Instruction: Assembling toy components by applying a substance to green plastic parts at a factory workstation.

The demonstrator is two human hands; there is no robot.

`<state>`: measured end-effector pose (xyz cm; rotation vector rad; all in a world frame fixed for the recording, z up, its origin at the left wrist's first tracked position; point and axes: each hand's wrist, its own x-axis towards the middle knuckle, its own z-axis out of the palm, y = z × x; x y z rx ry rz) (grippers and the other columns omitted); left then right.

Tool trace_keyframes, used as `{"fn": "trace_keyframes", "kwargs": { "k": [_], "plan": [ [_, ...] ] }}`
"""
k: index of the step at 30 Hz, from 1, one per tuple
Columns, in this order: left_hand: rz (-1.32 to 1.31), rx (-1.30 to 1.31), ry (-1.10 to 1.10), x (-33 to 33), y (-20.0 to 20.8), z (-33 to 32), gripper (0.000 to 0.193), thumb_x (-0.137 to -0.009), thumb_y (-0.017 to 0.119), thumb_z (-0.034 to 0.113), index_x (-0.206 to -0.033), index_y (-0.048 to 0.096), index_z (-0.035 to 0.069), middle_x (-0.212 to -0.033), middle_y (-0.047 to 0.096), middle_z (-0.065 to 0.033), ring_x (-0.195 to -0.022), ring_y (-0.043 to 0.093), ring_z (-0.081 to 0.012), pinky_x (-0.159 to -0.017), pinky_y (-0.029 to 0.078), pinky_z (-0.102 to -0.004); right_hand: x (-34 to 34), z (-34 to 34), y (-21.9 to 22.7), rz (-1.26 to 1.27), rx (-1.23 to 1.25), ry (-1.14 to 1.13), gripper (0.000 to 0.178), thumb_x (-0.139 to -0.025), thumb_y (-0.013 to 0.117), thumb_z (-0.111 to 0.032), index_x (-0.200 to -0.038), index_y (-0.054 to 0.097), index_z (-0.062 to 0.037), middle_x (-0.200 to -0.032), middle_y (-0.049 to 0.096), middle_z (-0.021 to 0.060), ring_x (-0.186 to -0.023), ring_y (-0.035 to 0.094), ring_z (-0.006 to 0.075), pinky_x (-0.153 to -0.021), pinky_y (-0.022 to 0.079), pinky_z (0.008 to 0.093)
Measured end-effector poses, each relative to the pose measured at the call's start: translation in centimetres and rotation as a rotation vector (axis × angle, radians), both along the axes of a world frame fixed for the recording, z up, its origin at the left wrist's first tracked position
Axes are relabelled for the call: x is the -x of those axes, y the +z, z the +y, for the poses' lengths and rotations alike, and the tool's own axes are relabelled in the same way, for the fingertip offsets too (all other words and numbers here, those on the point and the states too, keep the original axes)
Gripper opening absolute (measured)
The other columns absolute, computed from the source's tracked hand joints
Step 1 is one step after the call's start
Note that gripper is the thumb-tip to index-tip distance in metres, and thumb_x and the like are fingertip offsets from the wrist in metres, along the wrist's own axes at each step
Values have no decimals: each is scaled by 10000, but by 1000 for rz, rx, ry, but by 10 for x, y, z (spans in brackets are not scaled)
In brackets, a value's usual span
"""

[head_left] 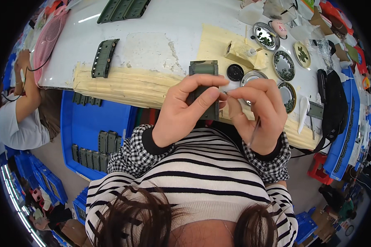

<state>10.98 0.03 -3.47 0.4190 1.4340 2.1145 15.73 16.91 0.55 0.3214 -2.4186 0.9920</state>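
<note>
A dark green moulded part [203, 68] with toothed long sides, like a toy vehicle hull, stands over the table's near edge. My left hand [181, 109] is closed round it, thumb on top and fingers along its far side. At its right side, my right hand [263, 113] is pinched close to the left fingertips; whatever tiny thing lies in that pinch is too small to make out. A thin metal tool [254, 132] is tucked in the right palm and points down toward me. My fingers hide the middle of the green part.
Small green pieces lie in metal dishes [284, 66] on the right, near a black round lid [235, 72] and a yellow taped block [245, 54]. Another green part [105, 58] sits left. A blue bin [76, 123] holds several more. Another person [22, 103] sits far left.
</note>
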Motion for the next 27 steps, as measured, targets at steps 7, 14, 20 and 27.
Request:
{"fn": "trace_keyframes", "kwargs": {
  "k": [7,14,20,27],
  "plan": [
    [259,-6,10,-6,-3,2,738,-963,472,-19,-1534,32,138,-1247,547,-144,-1101,573,-179,-915,531,-335,13,12,-1,28,-29,-57,240,-701,752,46,-902,653,-41,-856,578,66,-654,601,185,-532,479,279],
    [401,209,-17,-7,-6,-1,685,-943,494,-56,-1518,132,32,-1231,545,-125,-1089,571,-156,-933,509,-303,17,18,-5,95,-144,31,262,-674,732,57,-901,647,-43,-855,575,64,-639,602,209,-525,491,296],
    [379,206,77,-13,-4,3,635,-867,602,-43,-1447,351,15,-1143,609,-188,-982,622,-213,-875,466,-278,13,20,-4,110,-323,23,281,-636,695,4,-910,650,-42,-847,563,57,-602,573,197,-509,469,300],
    [476,261,62,-13,-4,2,622,-899,564,-58,-1464,310,7,-1152,596,-135,-983,617,-172,-873,476,-255,8,15,5,96,-465,-3,226,-694,723,-4,-910,653,-10,-855,582,77,-650,594,215,-539,470,307]
  ]
}}
